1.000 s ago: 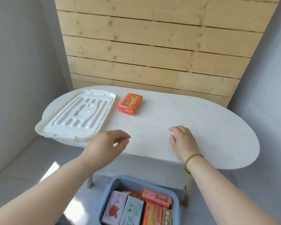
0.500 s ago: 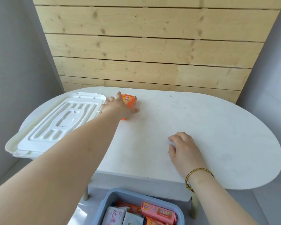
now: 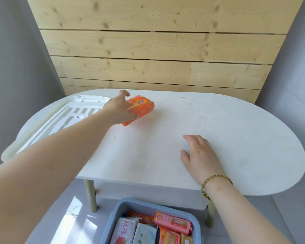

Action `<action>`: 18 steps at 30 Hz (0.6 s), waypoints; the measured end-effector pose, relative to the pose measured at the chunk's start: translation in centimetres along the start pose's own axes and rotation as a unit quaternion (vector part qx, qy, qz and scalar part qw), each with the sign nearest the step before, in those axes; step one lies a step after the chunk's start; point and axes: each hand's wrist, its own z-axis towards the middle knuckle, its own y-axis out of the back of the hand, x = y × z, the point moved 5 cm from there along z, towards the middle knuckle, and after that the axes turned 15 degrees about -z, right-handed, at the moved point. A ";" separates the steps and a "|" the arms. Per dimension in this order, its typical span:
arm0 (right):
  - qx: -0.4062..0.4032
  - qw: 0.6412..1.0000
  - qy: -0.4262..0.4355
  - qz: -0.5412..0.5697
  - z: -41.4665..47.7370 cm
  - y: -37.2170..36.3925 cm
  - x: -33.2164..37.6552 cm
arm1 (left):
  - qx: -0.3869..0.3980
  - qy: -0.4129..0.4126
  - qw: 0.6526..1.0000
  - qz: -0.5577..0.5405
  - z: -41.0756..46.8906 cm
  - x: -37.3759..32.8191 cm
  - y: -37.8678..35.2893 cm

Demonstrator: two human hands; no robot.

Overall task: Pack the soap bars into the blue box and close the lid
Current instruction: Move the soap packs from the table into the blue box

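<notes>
Fingers (image 3: 123, 94) L hand (image 3: 118, 110) grip soap (image 3: 143, 105), lid (image 3: 77, 111) adj.; R hand (image 3: 201, 155) on table (image 3: 236, 129).

Head-worn view, facing forward and down, table (image 3: 218, 120) close below

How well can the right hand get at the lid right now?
Probably not easily: the lid lies at the table's far left, and the left arm, holding the soap, crosses between it and the right hand.
</notes>
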 end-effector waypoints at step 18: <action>-0.110 0.901 0.418 0.016 -12.3 4.6 11.1 | 0.364 0.003 0.924 -0.117 -22.6 2.5 1.6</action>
